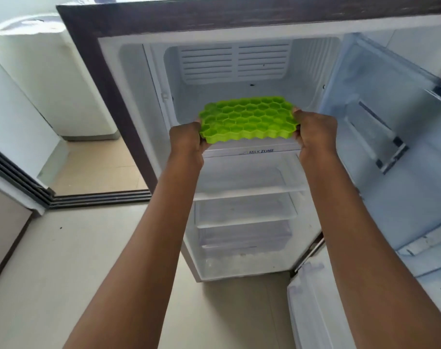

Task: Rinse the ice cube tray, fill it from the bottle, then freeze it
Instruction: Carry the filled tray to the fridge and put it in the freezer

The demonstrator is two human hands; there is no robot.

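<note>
A bright green honeycomb ice cube tray (248, 118) is held level at the mouth of the open freezer compartment (234, 61) at the top of the fridge. My left hand (186, 138) grips the tray's left end. My right hand (315, 129) grips its right end. The tray hangs just above the white ledge marked MILK ZONE (261, 151). I cannot tell whether the cells hold water. No bottle is in view.
The fridge door (395, 137) stands open to the right, with door racks on it. Below the freezer lie white shelves (247, 190) and a clear drawer (244, 238). A white washing machine (38, 79) stands at the left behind a dark door track (88, 196).
</note>
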